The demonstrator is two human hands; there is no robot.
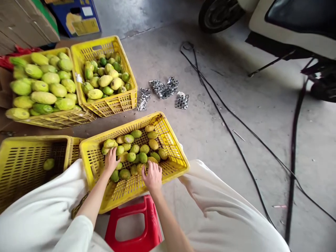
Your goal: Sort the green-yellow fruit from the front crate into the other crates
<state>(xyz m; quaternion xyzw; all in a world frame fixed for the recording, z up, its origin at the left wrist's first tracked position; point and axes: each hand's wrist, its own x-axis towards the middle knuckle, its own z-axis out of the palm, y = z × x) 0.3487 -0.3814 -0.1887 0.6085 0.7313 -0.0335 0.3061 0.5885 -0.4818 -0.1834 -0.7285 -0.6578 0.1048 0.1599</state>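
Both my hands reach into a tilted yellow plastic crate [173,164] that rests between my knees and holds several small green and yellow mangoes [136,148]. My left hand [110,161] lies on the fruit at the left side, fingers curled over a mango. My right hand [152,176] is at the near middle of the pile, fingers closed around a mango [140,168]. White trouser legs frame the crate on both sides.
A red stool [136,224] stands under the crate. Left is a nearly bare yellow crate [23,164] with one mango [48,163]. Two full crates of mangoes [105,77] [39,87] sit farther back. Foil scraps [162,87], black cables [236,136] and a scooter [275,24] lie right.
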